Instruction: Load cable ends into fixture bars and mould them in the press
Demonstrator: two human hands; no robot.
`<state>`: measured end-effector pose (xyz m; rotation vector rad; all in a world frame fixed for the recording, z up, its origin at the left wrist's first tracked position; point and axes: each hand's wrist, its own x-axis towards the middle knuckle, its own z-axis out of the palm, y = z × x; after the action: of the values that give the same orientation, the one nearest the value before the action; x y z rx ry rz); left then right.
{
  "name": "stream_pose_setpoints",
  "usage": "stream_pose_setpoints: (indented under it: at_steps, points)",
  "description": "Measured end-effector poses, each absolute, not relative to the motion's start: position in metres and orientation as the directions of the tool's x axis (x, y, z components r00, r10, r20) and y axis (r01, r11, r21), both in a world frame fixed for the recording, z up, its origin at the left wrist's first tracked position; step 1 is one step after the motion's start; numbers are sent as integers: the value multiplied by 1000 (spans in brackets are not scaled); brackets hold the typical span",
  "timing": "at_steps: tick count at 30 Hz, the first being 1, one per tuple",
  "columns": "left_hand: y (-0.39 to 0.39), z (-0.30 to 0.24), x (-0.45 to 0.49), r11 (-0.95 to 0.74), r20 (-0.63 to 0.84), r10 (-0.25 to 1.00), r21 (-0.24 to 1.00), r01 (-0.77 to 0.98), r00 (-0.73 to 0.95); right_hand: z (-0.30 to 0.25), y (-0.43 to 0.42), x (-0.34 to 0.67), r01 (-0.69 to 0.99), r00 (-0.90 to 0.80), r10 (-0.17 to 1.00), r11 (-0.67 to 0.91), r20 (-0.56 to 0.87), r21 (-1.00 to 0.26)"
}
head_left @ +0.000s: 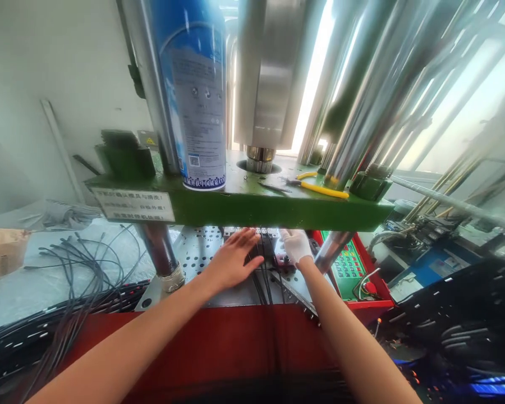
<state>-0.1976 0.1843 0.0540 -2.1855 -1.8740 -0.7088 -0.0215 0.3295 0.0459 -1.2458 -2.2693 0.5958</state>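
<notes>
My left hand (232, 259) lies flat on the perforated metal plate (196, 251) under the green press platform (252, 205), fingers stretched out toward a row of black cables (264, 269). My right hand (295, 244), in a white glove, rests on the dark mould (273, 252) where the cables end. Its fingers curl down over the cable ends; what they grip is hidden.
A blue spray can (196, 95) and yellow-handled pliers (320, 187) stand on the green platform, with steel columns (362, 101) around. Loose black cables (76, 264) lie at the left. A green keypad panel (347, 264) sits at the right, and more black cables (454, 325) beyond it.
</notes>
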Motion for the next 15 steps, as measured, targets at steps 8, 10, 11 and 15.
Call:
stream_pose_setpoints:
  at_steps: [8,10,11,15]
  points:
    - [183,57,-208,-409,354,870,134,903,342,40,284,17,447,-399,913,274,84,-852]
    - [192,60,-195,-394,367,875,156,906,317,40,271,25,419,-409,910,249,64,-873]
    - [197,60,-188,-403,360,873,151,903,330,40,264,29,412,-415,908,241,55,-879]
    - [211,52,-180,-464,302,856,92,881,420,36,246,42,408,-429,903,221,28,-886]
